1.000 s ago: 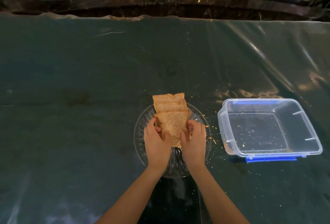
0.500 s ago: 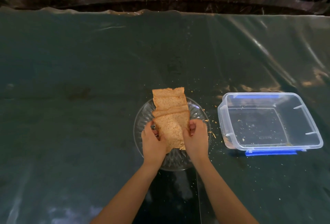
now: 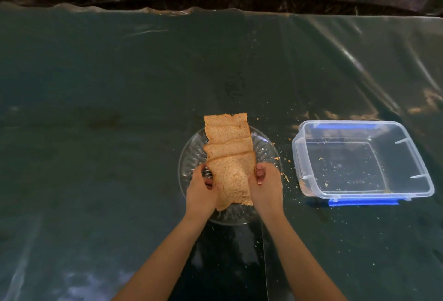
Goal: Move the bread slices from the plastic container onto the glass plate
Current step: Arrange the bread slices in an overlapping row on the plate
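Your left hand [image 3: 201, 190] and right hand [image 3: 265, 185] flank the nearest of the bread slices [image 3: 231, 156], each grip curled closed against one side edge of it, so both hands hold that same slice between them. It sits tilted, its near edge hanging over the near part of the glass plate [image 3: 191, 156], its far edge overlapping the next slice. Four slices show in a shingled row running away from you across the plate, the farthest one reaching past the far rim. Compared with a second ago, the row has fanned out: the slice behind the front one, then barely a sliver, now shows a clear band, and your hands sit a little farther apart on the front slice. The plastic container [image 3: 364, 195] stands to the right of the plate, apart from it, with no bread inside, only crumbs on its floor; it has not shifted. Crumbs [image 3: 285, 177] lie scattered on the dark, film-covered counter [image 3: 96, 132] between plate and container.
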`<state>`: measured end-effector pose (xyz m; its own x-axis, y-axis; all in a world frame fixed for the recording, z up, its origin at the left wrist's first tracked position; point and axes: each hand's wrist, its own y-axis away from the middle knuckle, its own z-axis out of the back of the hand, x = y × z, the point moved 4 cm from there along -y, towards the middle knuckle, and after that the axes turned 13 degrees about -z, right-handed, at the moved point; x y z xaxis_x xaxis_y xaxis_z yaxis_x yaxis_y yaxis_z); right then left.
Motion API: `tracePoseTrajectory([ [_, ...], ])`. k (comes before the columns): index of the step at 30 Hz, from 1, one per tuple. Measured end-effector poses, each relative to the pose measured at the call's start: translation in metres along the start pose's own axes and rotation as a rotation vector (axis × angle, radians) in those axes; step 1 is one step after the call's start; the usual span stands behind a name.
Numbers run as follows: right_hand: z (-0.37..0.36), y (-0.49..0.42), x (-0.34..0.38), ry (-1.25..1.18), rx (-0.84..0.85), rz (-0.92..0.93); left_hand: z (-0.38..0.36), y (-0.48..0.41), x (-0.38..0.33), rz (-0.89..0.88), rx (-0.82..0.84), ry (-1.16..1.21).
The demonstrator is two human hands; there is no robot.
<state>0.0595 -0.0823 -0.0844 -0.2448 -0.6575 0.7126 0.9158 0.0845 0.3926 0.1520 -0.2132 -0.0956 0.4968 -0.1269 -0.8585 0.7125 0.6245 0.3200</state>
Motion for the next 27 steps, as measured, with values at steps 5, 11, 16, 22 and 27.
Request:
tracePoseTrajectory([
  [5, -0.0009, -0.0023, 0.0005, 0.062, -0.007, 0.014, -0.0004, -0.0046, -0.0013, -0.041, -0.011, 0.01],
  [11, -0.0019, -0.0024, 0.0037, 0.057, -0.022, 0.014, -0.0075, -0.0006, -0.0044, -0.056, -0.109, 0.069],
  [16, -0.0007, -0.0013, 0.0041, 0.032, -0.022, -0.003, -0.0089, -0.0009, -0.0051, -0.042, -0.144, 0.075],
  [22, -0.001, 0.0001, -0.0005, 0.006, 0.019, -0.016, -0.0053, -0.0003, -0.0057, -0.062, -0.096, 0.065],
  [27, -0.0042, -0.0025, 0.0005, 0.03, 0.017, -0.041, -0.0065, 0.0009, -0.0061, -0.081, -0.092, 0.057],
])
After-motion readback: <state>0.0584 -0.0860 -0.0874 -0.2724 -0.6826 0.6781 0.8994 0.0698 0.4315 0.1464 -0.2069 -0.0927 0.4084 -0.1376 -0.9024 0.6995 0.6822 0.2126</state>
